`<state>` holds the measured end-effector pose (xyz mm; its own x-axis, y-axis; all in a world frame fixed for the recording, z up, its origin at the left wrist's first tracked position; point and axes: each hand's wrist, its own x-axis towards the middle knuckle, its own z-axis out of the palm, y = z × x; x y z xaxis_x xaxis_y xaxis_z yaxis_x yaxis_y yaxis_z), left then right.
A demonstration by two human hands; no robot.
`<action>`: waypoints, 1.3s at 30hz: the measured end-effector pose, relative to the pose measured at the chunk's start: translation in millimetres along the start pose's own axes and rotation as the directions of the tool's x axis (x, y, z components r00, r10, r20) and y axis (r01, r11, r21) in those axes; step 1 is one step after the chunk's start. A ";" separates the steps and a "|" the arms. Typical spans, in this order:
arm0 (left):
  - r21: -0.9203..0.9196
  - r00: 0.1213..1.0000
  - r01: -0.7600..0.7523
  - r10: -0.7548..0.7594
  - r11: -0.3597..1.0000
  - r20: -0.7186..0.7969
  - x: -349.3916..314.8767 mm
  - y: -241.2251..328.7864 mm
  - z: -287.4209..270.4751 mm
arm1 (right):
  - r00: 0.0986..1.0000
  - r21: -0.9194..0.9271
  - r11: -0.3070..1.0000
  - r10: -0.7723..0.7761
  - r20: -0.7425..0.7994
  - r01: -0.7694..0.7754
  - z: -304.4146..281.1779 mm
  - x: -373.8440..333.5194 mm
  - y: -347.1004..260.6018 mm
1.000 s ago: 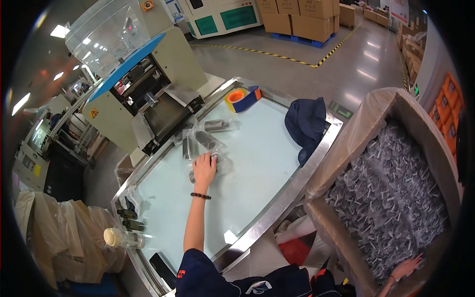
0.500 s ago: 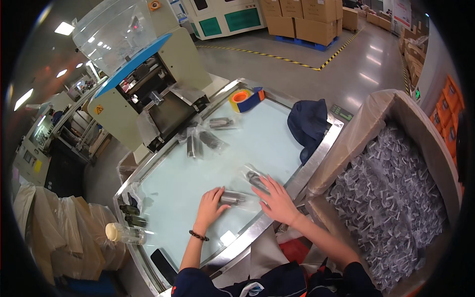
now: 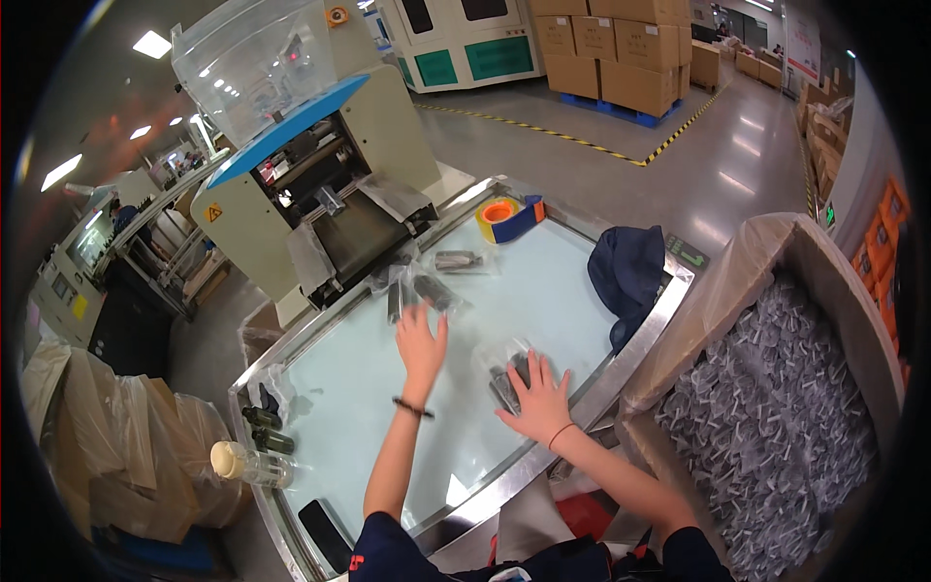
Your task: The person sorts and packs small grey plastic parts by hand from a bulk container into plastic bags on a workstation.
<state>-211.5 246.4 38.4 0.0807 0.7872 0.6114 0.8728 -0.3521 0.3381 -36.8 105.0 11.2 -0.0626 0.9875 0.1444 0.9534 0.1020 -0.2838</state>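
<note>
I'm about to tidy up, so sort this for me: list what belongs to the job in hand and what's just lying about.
Likely part of the job: bagged dark pieces under the right hand; similar bags near the left hand; perhaps the big box of bags.

Apparently just lying about: phone; bottle; dark blue cap; tape roll.

The metal-rimmed table (image 3: 354, 388) carries bagged dark cylinders (image 3: 435, 290) around the left hand's (image 3: 421, 341) fingertips and more bagged cylinders (image 3: 502, 390) under the right hand (image 3: 539, 400). Beyond both: a tape dispenser (image 3: 514, 221), a navy cap (image 3: 624, 274). Left of both: two green cylinders (image 3: 273, 441), a cream-lidded clear bottle (image 3: 257, 468), a black phone (image 3: 324, 535).
</note>
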 end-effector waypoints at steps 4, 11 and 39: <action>0.160 0.908 0.371 -0.394 0.915 0.142 55.2 -44.3 55.3 | 0.999 -0.050 0.999 -0.020 -0.026 0.018 7.1 -9.5 -5.9; 0.270 0.760 0.535 -0.596 0.800 0.259 63.1 -84.8 89.6 | 0.998 -0.007 1.000 0.005 0.059 -0.005 -1.2 -26.5 -4.7; -0.438 0.827 -0.258 0.431 0.861 0.361 -86.9 156.6 -33.5 | 0.243 -0.050 0.267 0.765 -0.596 -0.962 -196.8 -362.3 209.6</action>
<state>-97.9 105.9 62.1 0.6162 0.6822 0.3936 0.5203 -0.7278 0.4469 243.8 -255.0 86.0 0.8901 0.2466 0.3833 0.3297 -0.9291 -0.1679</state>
